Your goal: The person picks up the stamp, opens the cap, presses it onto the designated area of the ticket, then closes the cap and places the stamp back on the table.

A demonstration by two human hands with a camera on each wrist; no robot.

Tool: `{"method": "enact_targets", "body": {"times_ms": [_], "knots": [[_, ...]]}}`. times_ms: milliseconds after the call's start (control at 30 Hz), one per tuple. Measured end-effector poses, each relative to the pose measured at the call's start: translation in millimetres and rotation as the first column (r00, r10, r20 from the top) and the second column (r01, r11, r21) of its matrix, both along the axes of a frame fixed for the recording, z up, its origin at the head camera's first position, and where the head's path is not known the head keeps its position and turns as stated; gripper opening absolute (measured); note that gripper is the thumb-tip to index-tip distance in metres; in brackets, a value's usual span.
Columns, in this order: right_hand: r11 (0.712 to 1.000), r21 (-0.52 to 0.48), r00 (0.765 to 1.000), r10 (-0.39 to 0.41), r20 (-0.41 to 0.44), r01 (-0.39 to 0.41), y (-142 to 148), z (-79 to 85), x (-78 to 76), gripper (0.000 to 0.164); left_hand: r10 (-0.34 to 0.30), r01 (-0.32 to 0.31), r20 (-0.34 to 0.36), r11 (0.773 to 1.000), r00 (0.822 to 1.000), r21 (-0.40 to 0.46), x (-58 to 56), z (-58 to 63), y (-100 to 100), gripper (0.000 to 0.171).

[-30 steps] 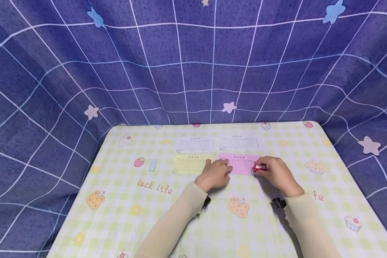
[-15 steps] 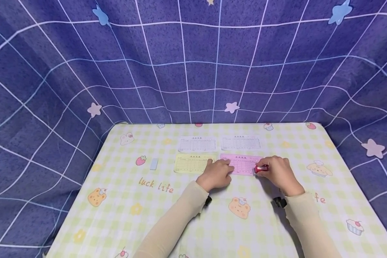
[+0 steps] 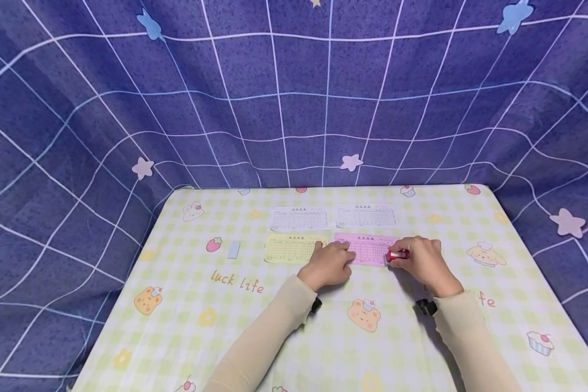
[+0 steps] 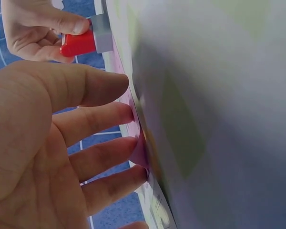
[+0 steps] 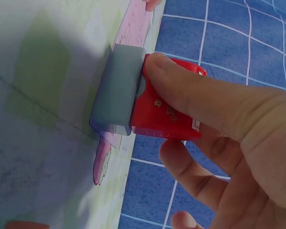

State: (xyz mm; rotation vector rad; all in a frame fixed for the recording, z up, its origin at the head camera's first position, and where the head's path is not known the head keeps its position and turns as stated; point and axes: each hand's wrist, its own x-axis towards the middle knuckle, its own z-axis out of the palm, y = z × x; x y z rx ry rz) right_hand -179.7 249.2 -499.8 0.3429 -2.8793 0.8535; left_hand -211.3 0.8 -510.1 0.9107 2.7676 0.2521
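Observation:
My right hand [image 3: 423,264] pinches a red self-inking stamp [image 5: 164,102] between thumb and fingers. The stamp's grey base [image 5: 117,88] stands on the right end of a pink printed form [image 3: 369,250]. With fingers extended, my left hand [image 3: 327,265] rests its fingertips on the left part of that same form. Part of the left hand also covers the right end of a yellow form [image 3: 289,247]. In the left wrist view, the left fingertips [image 4: 126,112] touch the pink paper, and the red stamp [image 4: 78,43] is just beyond them.
Behind the coloured forms lie two white printed forms [image 3: 299,219]. A small flat light-blue rectangle [image 3: 233,249] sits to the left on the checked tablecloth [image 3: 176,337]. A dark blue gridded curtain [image 3: 294,120] surrounds the table's back and sides.
The head view has shifted slightly. Both hands stay in about the same place, and the stamp stays on the pink form.

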Motion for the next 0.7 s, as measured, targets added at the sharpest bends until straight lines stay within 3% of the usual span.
{"method": "enact_targets", "body": {"times_ms": [267,700], "knots": [[0.98,-0.187,0.995,0.078,0.059,-0.066,5.3,-5.6,-3.5,0.025,0.012,-0.012,0.009,1.0,1.0,0.01,0.5,-1.9,-1.1,0.047],[0.977,-0.205,0.996,0.064,0.066,-0.049,5.9,-7.0,-3.2,0.023,-0.004,0.004,0.004,1.0,1.0,0.017,-1.0,-0.3,-0.5,0.046]]}}
